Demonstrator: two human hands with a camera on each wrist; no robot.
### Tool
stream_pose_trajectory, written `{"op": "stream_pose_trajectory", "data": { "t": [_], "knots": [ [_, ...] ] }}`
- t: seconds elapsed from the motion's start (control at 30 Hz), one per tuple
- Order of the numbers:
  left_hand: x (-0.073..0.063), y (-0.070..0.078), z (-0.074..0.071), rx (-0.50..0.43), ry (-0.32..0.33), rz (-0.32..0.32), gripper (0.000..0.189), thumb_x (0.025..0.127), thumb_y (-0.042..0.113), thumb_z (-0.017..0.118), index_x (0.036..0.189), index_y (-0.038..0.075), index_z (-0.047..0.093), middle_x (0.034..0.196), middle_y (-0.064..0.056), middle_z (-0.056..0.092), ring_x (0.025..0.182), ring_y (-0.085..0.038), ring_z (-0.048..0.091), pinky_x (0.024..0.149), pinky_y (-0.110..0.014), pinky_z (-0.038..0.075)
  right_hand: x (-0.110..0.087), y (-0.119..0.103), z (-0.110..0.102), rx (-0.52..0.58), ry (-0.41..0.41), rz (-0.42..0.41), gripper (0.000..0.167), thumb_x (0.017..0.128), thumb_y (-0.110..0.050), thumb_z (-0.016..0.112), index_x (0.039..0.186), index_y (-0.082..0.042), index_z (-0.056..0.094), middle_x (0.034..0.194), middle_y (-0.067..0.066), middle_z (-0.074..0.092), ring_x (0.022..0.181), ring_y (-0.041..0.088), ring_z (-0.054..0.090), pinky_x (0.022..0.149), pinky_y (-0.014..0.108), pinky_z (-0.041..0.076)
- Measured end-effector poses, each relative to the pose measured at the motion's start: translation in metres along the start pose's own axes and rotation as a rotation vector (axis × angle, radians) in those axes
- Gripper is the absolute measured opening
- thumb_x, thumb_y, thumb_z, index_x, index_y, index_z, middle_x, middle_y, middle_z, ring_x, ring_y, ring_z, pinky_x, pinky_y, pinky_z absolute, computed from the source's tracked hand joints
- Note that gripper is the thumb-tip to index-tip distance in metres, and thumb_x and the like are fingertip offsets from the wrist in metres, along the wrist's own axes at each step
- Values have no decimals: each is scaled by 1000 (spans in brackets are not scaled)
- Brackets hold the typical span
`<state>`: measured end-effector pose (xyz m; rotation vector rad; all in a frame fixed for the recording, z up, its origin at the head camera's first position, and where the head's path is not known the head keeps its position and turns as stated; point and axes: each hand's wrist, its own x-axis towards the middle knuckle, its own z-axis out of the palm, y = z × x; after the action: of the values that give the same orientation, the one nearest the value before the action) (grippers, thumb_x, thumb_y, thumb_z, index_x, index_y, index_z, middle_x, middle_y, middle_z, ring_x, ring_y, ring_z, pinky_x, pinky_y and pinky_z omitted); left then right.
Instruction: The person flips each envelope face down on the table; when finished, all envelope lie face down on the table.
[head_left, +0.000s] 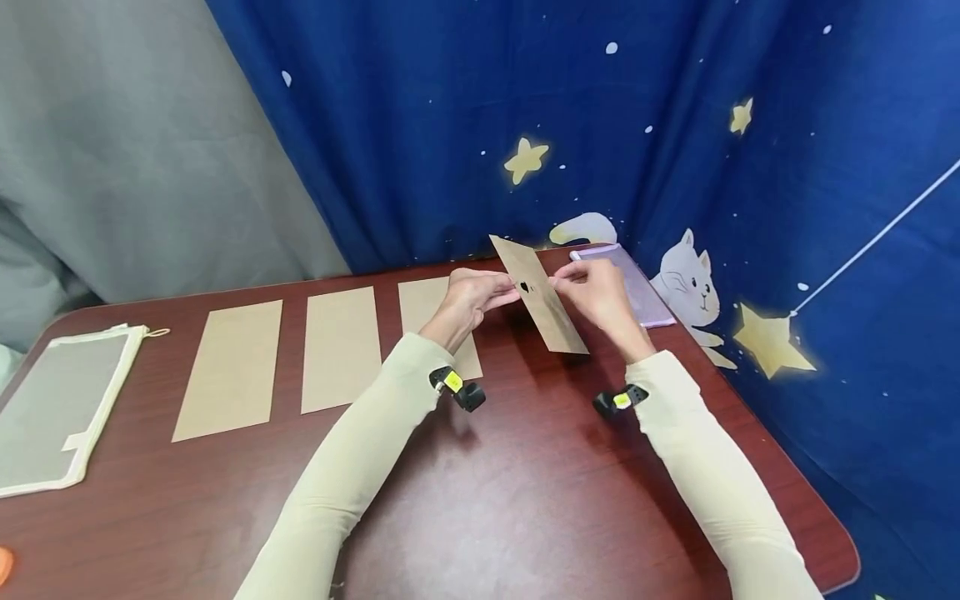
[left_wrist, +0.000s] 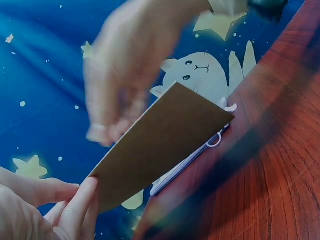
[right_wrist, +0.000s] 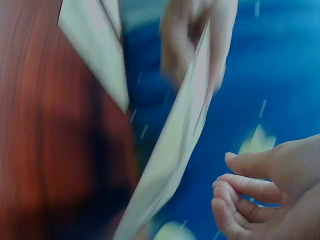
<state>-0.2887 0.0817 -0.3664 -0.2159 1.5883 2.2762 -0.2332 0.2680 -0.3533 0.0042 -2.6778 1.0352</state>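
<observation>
A tan paper envelope [head_left: 546, 302] with a small dark mark on its face is held up on edge over the table. My left hand [head_left: 471, 302] pinches its left edge between thumb and fingers, seen also in the left wrist view with the envelope [left_wrist: 165, 145] slanting away. On the other side, my right hand [head_left: 596, 292] is close to the envelope. The right wrist view shows the fingers of my right hand [right_wrist: 265, 192] loosely bent, with a gap under the thumb and nothing between them. There the envelope [right_wrist: 172, 135] looks layered and blurred.
Three flat tan paper rectangles, including the leftmost paper [head_left: 228, 367], lie in a row on the dark red table [head_left: 480, 500]. A white-edged mesh pouch [head_left: 67, 400] lies at far left. A lilac-edged pouch [head_left: 637, 287] lies behind my right hand. Blue curtain [head_left: 420, 125] hangs beyond.
</observation>
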Motion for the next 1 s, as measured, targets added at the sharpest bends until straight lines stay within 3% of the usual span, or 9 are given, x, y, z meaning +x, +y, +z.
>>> {"op": "stream_pose_trajectory", "data": {
  "t": [0.13, 0.27, 0.37, 0.5, 0.57, 0.7, 0.8, 0.93, 1.0],
  "knots": [
    [-2, 3, 0, 9, 4, 5, 30, 86, -16, 67, 115, -15, 68, 85, -17, 73, 66, -16, 71, 74, -32, 63, -23, -42, 12, -213, -7, -156, 15, 88, -19, 78, 92, -5, 80, 84, 12, 77, 74, 24, 69, 63, 35, 53],
    [-4, 6, -3, -6, 28, 16, 30, 86, -16, 66, 116, -16, 67, 104, -25, 73, 66, -16, 71, 76, -32, 63, -38, -61, 34, -447, 62, -229, 15, 88, -15, 78, 87, 0, 77, 82, 17, 73, 77, 36, 70, 65, 48, 58],
    [-6, 7, -6, -10, 45, 11, 30, 86, -16, 66, 117, -15, 68, 115, -29, 71, 65, -15, 71, 74, -30, 63, -43, -65, 48, -604, 155, -246, 13, 88, -9, 73, 87, 3, 74, 82, 18, 68, 77, 40, 69, 64, 51, 59],
    [-8, 6, -6, -19, 39, 16, 31, 87, -15, 66, 117, -14, 68, 120, -30, 68, 65, -15, 71, 71, -28, 63, -43, -65, 55, -706, 249, -277, 10, 84, -7, 72, 83, 3, 75, 77, 16, 65, 77, 36, 65, 67, 45, 54],
    [-9, 6, -8, -30, 43, 24, 30, 87, -13, 67, 117, -14, 68, 107, -26, 74, 64, -15, 72, 72, -29, 63, -41, -67, 56, -707, 275, -284, 11, 83, -8, 74, 81, 2, 74, 77, 15, 65, 77, 36, 64, 68, 45, 50],
    [-9, 3, -12, -14, 46, -10, 29, 96, 3, 66, 121, -13, 66, 112, -27, 72, 92, -28, 76, 83, -34, 62, -35, -70, 50, -650, 281, -258, 14, 85, -10, 71, 76, 1, 71, 77, 18, 67, 76, 39, 66, 67, 47, 50],
    [-8, -7, -15, -29, 1, -115, 42, 105, 19, 55, 133, -12, 58, 137, -33, 58, 123, -39, 62, 100, -41, 56, -33, -72, 41, -546, 296, -202, 17, 84, -9, 69, 67, -4, 70, 72, 17, 68, 71, 41, 67, 60, 50, 50],
    [-7, -24, -13, -182, -96, -317, 49, 110, 23, 40, 146, -11, 43, 150, -32, 44, 139, -41, 49, 116, -45, 43, -32, -76, 31, -394, 321, -109, 19, 81, -7, 68, 63, -11, 71, 68, 11, 70, 69, 40, 68, 55, 50, 50],
    [-8, -31, -10, -245, -114, -378, 48, 111, 21, 37, 147, -10, 41, 152, -31, 43, 141, -39, 47, 119, -45, 41, -32, -79, 29, -340, 314, -72, 17, 81, -7, 67, 66, -11, 73, 70, 10, 72, 71, 39, 69, 56, 50, 51]
  ]
}}
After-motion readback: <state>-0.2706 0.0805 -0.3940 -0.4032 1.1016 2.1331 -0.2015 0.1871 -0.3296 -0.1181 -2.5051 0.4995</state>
